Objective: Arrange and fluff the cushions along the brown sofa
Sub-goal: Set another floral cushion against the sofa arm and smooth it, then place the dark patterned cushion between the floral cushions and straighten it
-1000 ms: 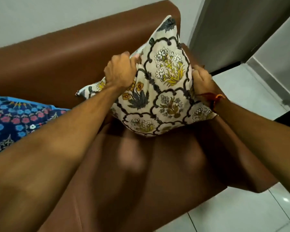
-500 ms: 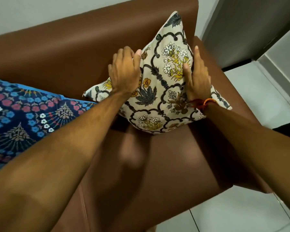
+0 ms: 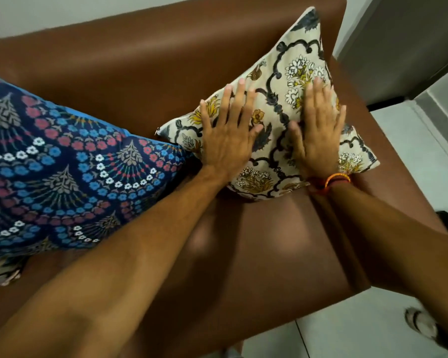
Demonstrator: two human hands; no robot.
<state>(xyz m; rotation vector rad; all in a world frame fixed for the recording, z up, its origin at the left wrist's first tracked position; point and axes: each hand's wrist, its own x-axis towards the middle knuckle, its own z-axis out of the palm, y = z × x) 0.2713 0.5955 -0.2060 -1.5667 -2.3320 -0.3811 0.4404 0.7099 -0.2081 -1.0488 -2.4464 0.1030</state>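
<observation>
A cream cushion (image 3: pixel 277 109) with dark scrollwork and yellow flowers leans in the right corner of the brown sofa (image 3: pixel 145 63), one point up against the backrest. My left hand (image 3: pixel 228 135) lies flat on its lower left part with fingers spread. Flat on the cushion's right half, fingers together, rests my right hand (image 3: pixel 318 127), which has an orange thread at the wrist. Neither hand grips the fabric. A dark blue cushion (image 3: pixel 57 171) with red, blue and white flowers lies on the seat to the left, touching the cream cushion's left corner.
The sofa's armrest (image 3: pixel 388 151) runs down the right side, with grey floor tiles (image 3: pixel 409 140) beyond it. A grey door or panel (image 3: pixel 404 42) stands at the upper right. A sandalled foot (image 3: pixel 422 324) shows at the lower right. Another patterned cushion edge (image 3: pixel 0 272) peeks out at far left.
My hands let go of the cream cushion's sides and now press flat on its face with fingers spread. The view has shifted, so more of the blue cushion shows.
</observation>
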